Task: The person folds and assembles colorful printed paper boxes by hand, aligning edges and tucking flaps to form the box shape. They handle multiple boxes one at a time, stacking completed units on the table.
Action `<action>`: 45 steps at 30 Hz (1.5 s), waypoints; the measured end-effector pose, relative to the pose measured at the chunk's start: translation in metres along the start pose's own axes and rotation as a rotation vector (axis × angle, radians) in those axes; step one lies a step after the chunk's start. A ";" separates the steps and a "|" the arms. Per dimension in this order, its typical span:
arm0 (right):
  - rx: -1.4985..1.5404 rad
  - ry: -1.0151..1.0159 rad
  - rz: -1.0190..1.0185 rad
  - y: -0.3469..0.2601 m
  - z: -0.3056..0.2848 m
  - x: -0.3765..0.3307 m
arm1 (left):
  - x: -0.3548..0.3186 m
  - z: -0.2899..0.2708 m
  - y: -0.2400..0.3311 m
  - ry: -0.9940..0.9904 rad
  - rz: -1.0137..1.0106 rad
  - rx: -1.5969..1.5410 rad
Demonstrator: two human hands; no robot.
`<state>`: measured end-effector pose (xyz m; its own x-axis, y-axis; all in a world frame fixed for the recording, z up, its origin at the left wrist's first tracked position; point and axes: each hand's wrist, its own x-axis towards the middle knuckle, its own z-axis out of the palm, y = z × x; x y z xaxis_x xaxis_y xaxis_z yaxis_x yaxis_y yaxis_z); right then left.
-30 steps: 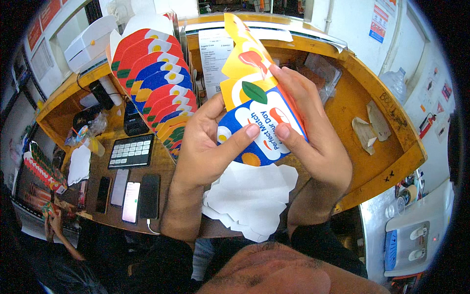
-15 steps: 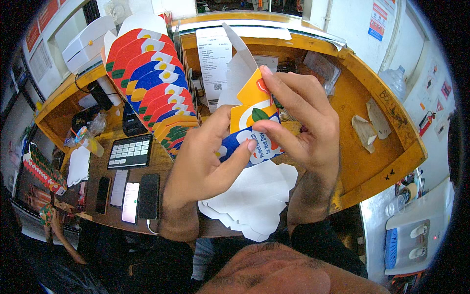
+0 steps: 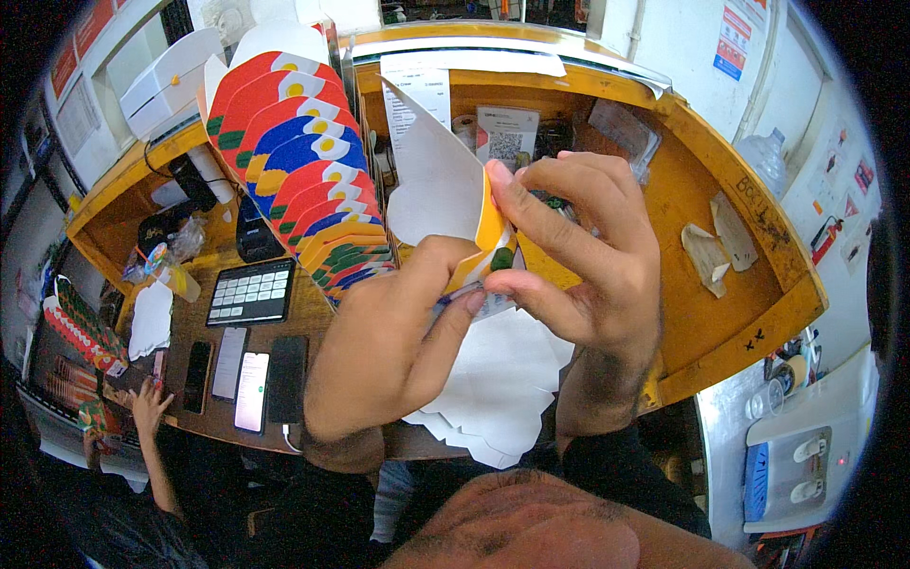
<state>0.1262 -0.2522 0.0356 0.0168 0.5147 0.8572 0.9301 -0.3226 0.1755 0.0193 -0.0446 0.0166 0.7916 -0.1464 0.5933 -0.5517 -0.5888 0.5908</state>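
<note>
A cardboard food carton (image 3: 438, 180), white inside and yellow with a printed pattern outside, is held up in front of me, partly folded. My left hand (image 3: 384, 337) pinches its lower left edge between thumb and fingers. My right hand (image 3: 592, 256) grips the right side, index finger on the upper fold and thumb at the lower one. Much of its printed face is turned out of sight. Below my hands lies a pile of flat white cartons (image 3: 502, 389) on the wooden desk. To the left leans a long row of nested red, blue and yellow cartons (image 3: 308, 142).
A tablet (image 3: 251, 292), several phones (image 3: 251, 392) and a white paper piece (image 3: 152, 321) lie on the desk at left. A yellow wooden ledge (image 3: 758, 332) curves round the right. At lower left a co-worker's hand (image 3: 149, 408) reaches to the desk edge.
The carton has turned, so its white inside shows more and its printed face less. My left hand has rolled over toward it. The co-worker's hand has come up to the desk edge.
</note>
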 end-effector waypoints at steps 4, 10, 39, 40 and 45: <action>0.045 0.097 0.020 -0.003 0.006 0.002 | 0.001 -0.003 -0.003 0.096 0.173 0.021; 0.114 0.115 -0.067 0.001 0.014 0.002 | -0.006 0.009 0.010 0.246 0.003 -0.385; 0.364 0.162 0.000 -0.014 0.004 0.000 | -0.002 0.015 -0.004 0.307 0.276 0.037; 0.349 0.183 -0.012 -0.015 0.005 -0.001 | -0.004 0.014 -0.004 0.321 0.239 0.011; 0.299 0.274 -0.050 -0.016 0.003 -0.001 | -0.006 0.009 -0.003 0.385 0.241 -0.044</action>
<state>0.1124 -0.2456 0.0307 -0.0917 0.2805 0.9555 0.9937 -0.0366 0.1061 0.0185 -0.0490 0.0070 0.4883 0.0361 0.8719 -0.7255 -0.5384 0.4287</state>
